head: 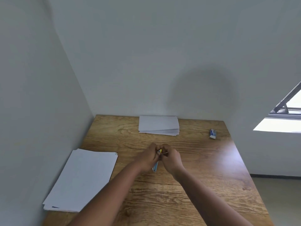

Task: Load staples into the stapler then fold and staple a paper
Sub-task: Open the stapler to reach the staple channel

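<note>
Over the middle of the wooden table (203, 168), my left hand (147, 158) grips a small light-blue stapler (155, 167) with a yellow part (160, 150) showing at its top end. My right hand (171, 158) is close against it and pinches a thin grey strip of staples (164, 153) at the stapler's top. Most of the stapler is hidden between the two hands. A stack of flat white paper (81, 180) lies at the table's left edge. A pile of folded white papers (158, 125) lies at the back, against the wall.
A small blue and white staple box (213, 133) sits at the back right of the table. Walls close the table in on the left and at the back. The table's right edge drops to the floor, below a window (286, 110).
</note>
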